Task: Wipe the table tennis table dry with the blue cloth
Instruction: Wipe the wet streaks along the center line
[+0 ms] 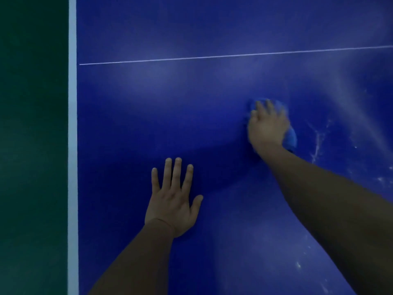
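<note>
The blue table tennis table point(170, 116) fills most of the view. My right hand point(266, 126) presses flat on the blue cloth point(289, 138), which shows bunched under the palm and past the fingertips; the hand is motion-blurred. My left hand point(173, 199) rests flat on the table with its fingers spread, nearer to me and to the left of the cloth. Water streaks and droplets point(318, 141) glisten on the surface just right of the cloth.
A white border line point(72, 145) marks the table's left edge, with dark green floor point(32, 145) beyond it. A thin white centre line point(212, 57) crosses the table farther away. More droplets point(298, 265) lie at the lower right.
</note>
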### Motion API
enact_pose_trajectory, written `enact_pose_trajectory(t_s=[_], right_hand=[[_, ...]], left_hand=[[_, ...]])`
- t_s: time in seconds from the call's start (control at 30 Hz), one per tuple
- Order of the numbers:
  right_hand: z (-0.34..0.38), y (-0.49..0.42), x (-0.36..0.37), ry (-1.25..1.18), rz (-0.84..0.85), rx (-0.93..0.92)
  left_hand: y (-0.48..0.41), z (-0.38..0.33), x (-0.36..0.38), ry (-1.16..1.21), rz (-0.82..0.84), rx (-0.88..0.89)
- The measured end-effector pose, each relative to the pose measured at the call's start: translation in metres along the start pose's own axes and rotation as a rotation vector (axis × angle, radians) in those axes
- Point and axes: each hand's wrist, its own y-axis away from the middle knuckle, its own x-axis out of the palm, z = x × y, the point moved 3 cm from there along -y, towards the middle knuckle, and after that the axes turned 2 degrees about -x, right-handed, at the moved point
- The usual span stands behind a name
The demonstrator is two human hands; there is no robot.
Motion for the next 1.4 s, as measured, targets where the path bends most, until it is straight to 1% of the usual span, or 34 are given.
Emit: enact_pose_trajectory(t_s=[0.07,0.13,0.2,0.23,0.3,0.33,0.37,0.4,0.47,0.5,0.53,0.57,0.63,0.7,0.8,0.87,0.9,0.93,0.97,1.03,1.07,1.1,1.13,1.17,1.2,1.23,1.3,1.37,1.4], right_hand=[[0.05,0.026,0.013,0.042,0.044,-0.322],[0.068,0.082,0.023,0.045,0.078,-0.541],[0.05,0.133,0.023,0.019,0.146,-0.71],[0.032,0.148,0.02,0.03,0.169,-0.84],[-0.006,0.148,0.016,0.111,0.188,-1.142],[-0.021,0.134,0.016,0.163,0.18,-1.205],[-0.029,0.113,0.016,0.19,0.159,-1.168],[-0.028,0.091,0.015,0.183,0.139,-1.031],[-0.014,0.063,0.011,0.105,0.106,-0.643],[-0.006,0.061,0.012,0.063,0.09,-0.529],[0.002,0.066,0.014,0.049,0.085,-0.498],[0.011,0.078,0.016,0.059,0.084,-0.515],[0.021,0.133,0.019,0.106,0.085,-0.64],[0.021,0.219,0.024,0.12,0.117,-0.836],[-0.004,0.351,0.026,0.119,0.296,-1.186],[-0.027,0.377,0.021,0.123,0.369,-1.339],[-0.032,0.366,0.019,0.166,0.354,-1.38],[-0.032,0.35,0.019,0.225,0.328,-1.373],[-0.029,0.325,0.018,0.25,0.293,-1.266],[-0.023,0.273,0.012,0.138,0.218,-0.83],[-0.019,0.255,0.009,0.069,0.234,-0.608],[-0.015,0.248,0.007,0.024,0.238,-0.452],[-0.009,0.253,0.01,0.009,0.233,-0.38],[0.002,0.267,0.012,0.021,0.194,-0.375],[0.015,0.289,0.016,0.044,0.161,-0.412],[0.027,0.32,0.02,0.065,0.176,-0.476],[0.038,0.399,0.031,0.054,0.233,-0.669],[0.023,0.463,0.026,0.048,0.312,-0.803],[0.007,0.481,0.024,0.063,0.346,-0.848]], left_hand=[[0.001,0.002,-0.001,-0.022,0.01,0.001],[0.001,0.002,-0.002,-0.016,0.006,0.008],[-0.001,0.002,-0.002,0.004,0.011,0.028],[-0.002,0.001,-0.003,0.008,0.014,0.037],[-0.001,0.002,-0.002,0.005,0.036,0.039],[0.0,0.003,-0.002,0.006,0.051,0.034],[0.0,0.003,-0.002,0.002,0.062,0.029],[0.0,0.003,-0.003,0.0,0.073,0.028],[-0.001,0.002,-0.006,0.003,0.085,0.027],[0.0,0.003,-0.007,0.001,0.086,0.029],[0.0,0.003,-0.006,0.005,0.078,0.033],[-0.001,0.005,-0.008,0.032,0.061,0.038],[0.004,0.009,-0.012,0.161,0.024,0.053],[0.009,0.013,-0.014,0.295,-0.018,0.075],[0.028,0.014,-0.011,0.315,-0.052,0.143],[0.053,0.011,-0.005,0.295,-0.053,0.175],[0.066,0.01,-0.001,0.283,-0.05,0.186],[0.082,0.009,0.003,0.264,-0.051,0.193],[0.096,0.008,0.008,0.252,-0.042,0.198],[0.127,0.009,0.017,0.267,-0.015,0.187],[0.14,0.01,0.02,0.285,-0.012,0.164],[0.152,0.013,0.023,0.29,-0.017,0.14],[0.162,0.014,0.025,0.289,-0.019,0.117],[0.171,0.017,0.028,0.282,-0.015,0.096],[0.178,0.019,0.031,0.273,-0.008,0.078],[0.184,0.022,0.034,0.267,0.0,0.063],[0.197,0.024,0.038,0.26,0.023,0.068],[0.209,0.019,0.04,0.236,0.037,0.128],[0.214,0.017,0.042,0.226,0.041,0.152]])
